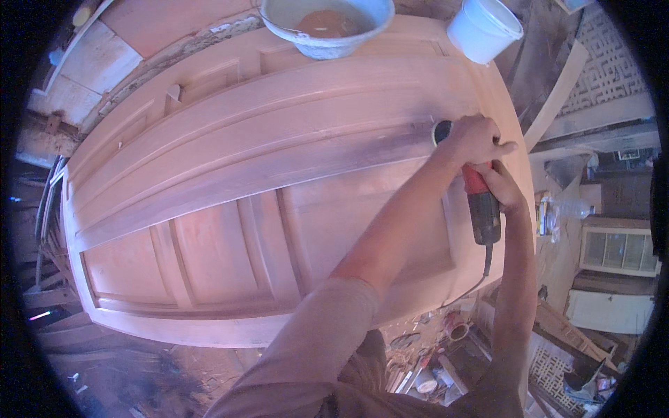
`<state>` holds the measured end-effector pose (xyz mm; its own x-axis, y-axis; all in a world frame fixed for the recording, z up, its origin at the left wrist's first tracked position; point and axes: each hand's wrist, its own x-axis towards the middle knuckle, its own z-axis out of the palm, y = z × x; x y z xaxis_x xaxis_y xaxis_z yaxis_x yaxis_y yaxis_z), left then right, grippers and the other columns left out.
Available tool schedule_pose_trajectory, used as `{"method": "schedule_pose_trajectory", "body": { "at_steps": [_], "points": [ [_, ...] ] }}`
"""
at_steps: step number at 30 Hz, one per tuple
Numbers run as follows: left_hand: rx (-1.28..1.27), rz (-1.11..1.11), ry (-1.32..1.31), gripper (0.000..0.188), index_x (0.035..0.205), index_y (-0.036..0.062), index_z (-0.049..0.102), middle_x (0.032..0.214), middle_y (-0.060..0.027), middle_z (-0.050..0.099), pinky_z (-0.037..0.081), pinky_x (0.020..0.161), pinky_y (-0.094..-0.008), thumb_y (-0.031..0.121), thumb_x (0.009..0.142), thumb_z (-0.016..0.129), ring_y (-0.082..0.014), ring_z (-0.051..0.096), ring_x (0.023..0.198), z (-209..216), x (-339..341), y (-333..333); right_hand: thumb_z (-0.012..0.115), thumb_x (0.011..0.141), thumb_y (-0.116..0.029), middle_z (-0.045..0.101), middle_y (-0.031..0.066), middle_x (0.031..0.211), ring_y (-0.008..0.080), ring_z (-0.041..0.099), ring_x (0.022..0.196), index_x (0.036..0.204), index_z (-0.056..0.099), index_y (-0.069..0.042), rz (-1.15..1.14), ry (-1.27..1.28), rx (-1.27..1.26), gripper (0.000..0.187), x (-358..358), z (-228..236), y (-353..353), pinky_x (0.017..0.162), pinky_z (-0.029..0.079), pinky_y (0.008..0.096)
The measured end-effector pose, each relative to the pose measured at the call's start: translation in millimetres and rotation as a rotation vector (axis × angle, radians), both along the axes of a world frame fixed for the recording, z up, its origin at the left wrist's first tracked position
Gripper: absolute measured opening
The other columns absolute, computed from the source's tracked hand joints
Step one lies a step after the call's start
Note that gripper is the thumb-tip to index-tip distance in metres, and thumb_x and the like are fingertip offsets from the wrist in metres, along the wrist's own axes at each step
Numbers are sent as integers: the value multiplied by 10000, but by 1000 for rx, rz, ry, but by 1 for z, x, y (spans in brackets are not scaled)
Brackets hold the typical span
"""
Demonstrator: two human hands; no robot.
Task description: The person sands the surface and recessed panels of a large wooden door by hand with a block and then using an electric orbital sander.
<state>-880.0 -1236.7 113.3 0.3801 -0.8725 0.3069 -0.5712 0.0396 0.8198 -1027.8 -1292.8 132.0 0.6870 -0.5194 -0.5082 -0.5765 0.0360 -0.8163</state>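
An angle grinder (475, 191) with a red and black body lies in both my hands near the right end of a panelled wooden door (300, 143). My left hand (479, 139) is wrapped over the grinder's head. Lower down, my right hand (503, 187) grips its red body. A round disc (442, 132) shows at the grinder's front, at or just above the door's long rail; whether it touches cannot be made out. The black cord (481, 279) runs down over the nearer panelled door (362, 223) toward me. Darker patches and pale dust mark the wood around the disc.
A wide basin (327, 45) with brownish stuff inside stands at the far edge, beside a white bucket (481, 35). A small pale wedge (174, 92) sits on the far left wood. Cluttered floor, a framed window piece (620, 251) and carved lattice (610, 63) lie right.
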Motion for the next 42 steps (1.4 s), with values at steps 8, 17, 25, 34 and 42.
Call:
{"method": "schedule_pose_trajectory", "body": {
  "at_steps": [8, 17, 25, 34, 42],
  "points": [
    [-48, 156, -8, 612, 767, 54, 768, 792, -208, 712, 551, 800, -511, 648, 853, 645, -415, 696, 788, -16, 47, 103, 742, 910, -397, 653, 100, 1188, 166, 649, 976, 1308, 540, 85, 173, -100, -42, 657, 55, -16, 91, 845, 536, 324],
    [-3, 272, 45, 539, 805, 39, 759, 716, -187, 691, 550, 704, -455, 565, 887, 668, -368, 694, 695, 16, 104, 346, 761, 864, -345, 710, 117, 1131, 196, 666, 1025, 1225, 637, 42, 352, -261, 1, 544, 134, -26, 298, 917, 530, 352],
    [-327, 749, 101, 181, 948, -20, 682, 928, -151, 678, 504, 793, -363, 142, 983, 610, -264, 645, 863, 43, 81, 535, 722, 893, -436, 668, 28, 765, 139, 617, 700, 932, 682, -87, 374, -271, 249, 354, 152, -22, 465, 636, 491, 335],
    [-110, 838, 247, 240, 1155, 20, 601, 1076, -107, 626, 509, 828, -360, 196, 994, 582, -202, 602, 963, -2, -213, 569, 706, 939, -372, 698, 63, 1033, 148, 687, 884, 1281, 601, -25, -59, -512, 539, 499, -92, 54, 324, 792, 569, 313],
    [302, 630, -112, 518, 1338, -30, 505, 1365, -275, 527, 443, 1064, -516, 197, 916, 702, -465, 523, 1269, -42, -298, 343, 702, 927, -415, 697, 96, 988, 184, 695, 813, 1228, 599, -9, -484, -488, 348, 515, -372, 68, 109, 719, 580, 318]
  ]
}}
